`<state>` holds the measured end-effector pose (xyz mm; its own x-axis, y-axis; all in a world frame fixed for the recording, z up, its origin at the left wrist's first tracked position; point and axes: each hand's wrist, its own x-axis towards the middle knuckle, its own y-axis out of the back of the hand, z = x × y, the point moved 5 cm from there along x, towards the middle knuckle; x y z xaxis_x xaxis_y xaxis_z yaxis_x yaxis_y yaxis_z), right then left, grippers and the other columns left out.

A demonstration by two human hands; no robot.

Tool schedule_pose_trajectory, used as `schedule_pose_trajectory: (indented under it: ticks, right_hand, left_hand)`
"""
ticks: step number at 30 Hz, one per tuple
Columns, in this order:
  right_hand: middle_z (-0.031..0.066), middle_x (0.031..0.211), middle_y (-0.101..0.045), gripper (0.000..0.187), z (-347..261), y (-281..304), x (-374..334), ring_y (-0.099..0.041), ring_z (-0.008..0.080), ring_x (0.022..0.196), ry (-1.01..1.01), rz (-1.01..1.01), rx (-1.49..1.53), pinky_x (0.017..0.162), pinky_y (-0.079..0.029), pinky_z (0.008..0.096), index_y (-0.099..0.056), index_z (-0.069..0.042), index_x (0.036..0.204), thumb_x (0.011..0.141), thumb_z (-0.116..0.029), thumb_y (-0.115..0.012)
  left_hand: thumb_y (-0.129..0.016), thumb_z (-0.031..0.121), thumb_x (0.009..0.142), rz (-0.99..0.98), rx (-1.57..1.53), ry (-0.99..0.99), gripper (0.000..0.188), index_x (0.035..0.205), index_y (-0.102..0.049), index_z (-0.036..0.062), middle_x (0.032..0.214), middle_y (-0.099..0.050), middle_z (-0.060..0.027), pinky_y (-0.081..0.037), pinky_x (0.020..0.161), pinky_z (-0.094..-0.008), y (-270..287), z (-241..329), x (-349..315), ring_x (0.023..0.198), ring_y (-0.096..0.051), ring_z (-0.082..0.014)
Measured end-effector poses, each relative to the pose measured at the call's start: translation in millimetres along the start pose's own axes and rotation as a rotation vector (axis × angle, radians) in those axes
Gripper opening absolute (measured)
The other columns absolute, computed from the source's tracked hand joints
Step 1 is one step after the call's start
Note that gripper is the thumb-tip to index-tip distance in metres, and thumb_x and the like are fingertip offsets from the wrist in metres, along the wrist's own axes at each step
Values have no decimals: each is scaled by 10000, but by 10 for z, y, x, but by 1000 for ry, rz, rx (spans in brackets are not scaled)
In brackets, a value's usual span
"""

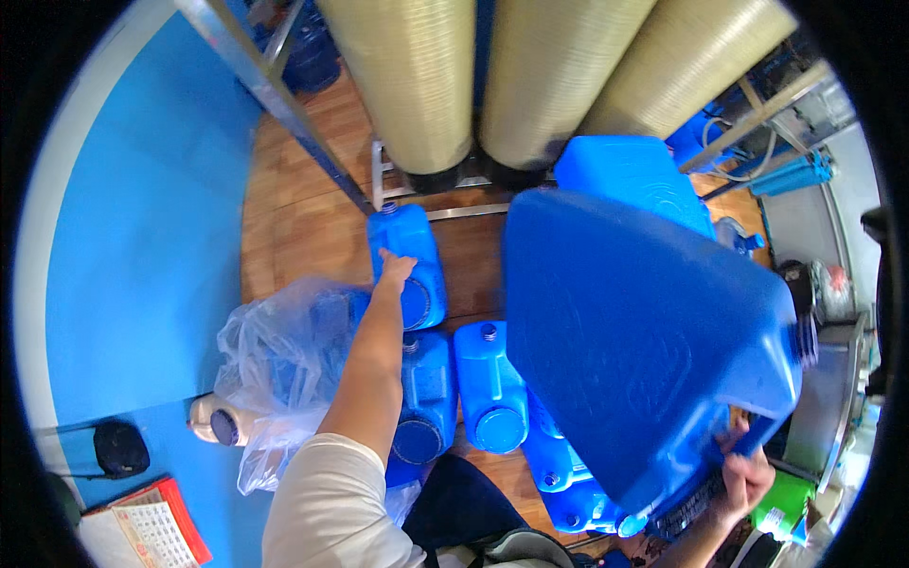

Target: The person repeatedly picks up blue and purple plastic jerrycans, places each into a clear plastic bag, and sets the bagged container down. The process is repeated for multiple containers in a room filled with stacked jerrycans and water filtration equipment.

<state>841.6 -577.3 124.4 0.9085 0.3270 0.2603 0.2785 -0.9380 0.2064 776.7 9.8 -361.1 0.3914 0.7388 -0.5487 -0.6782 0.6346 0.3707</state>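
My right hand [743,483] is closed around the handle of a large blue jerrycan [634,331], which is lifted and tilted, its threaded neck pointing right. That jerrycan fills the right middle of the view and hides much behind it. My left arm stretches forward, and my left hand [396,267] is at the handle of a smaller blue jerrycan [431,254] with a wide round cap, its fingers seeming wrapped round the grip. Nearer me stand two more blue jerrycans, one beside my left forearm [431,379] and another to its right [490,379].
Tall yellowish cylinders [402,85] rise from a metal frame [303,133] ahead. Another blue jerrycan [625,166] lies behind the lifted one. Clear plastic wrap [284,350] and a beige jug [218,419] are at left, by a blue wall [142,237]. A red-edged calendar [156,530] sits lower left.
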Motion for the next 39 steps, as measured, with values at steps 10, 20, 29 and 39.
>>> schedule_pose_trajectory:
  ticks: [10, 20, 29, 39]
  right_hand:
    - [151, 919, -651, 97, -766, 616, -1028, -576, 242, 880, -129, 10, -577, 860, -409, 355, -712, -40, 821, 749, -14, -653]
    - [-17, 683, -527, 211, -900, 1230, -2099, -468, 65, 656, -647, 317, -505, 593, -341, 201, -717, 8, 930, 746, 78, -644]
    - [83, 846, -683, 228, -1249, 1749, -3341, -593, 99, 714, -683, 519, -325, 674, -467, 212, -685, 52, 989, 768, 56, -629]
    - [81, 805, -679, 249, -1757, 2035, -4532, -592, 103, 685, -634, 675, -253, 667, -463, 209, -694, 52, 965, 721, 30, -645]
  left_hand:
    - [-732, 227, 710, 22, 211, -124, 400, 1006, -643, -26, 974, -660, -200, -468, 770, -408, -276, 199, -536, 884, -629, -316]
    - [-760, 312, 721, -191, 49, -408, 488, 1105, -629, 42, 912, -646, -86, -470, 745, -309, 771, 1694, -2195, 841, -594, -178]
    - [-764, 277, 740, -397, -299, -230, 286, 689, -521, 134, 678, -528, -4, -420, 550, -295, 1719, 2390, -3315, 606, -510, -142]
    - [-689, 210, 823, -726, -432, -34, 195, 745, -522, 143, 576, -521, -3, -430, 464, -316, 1070, 2202, -4290, 514, -514, -143]
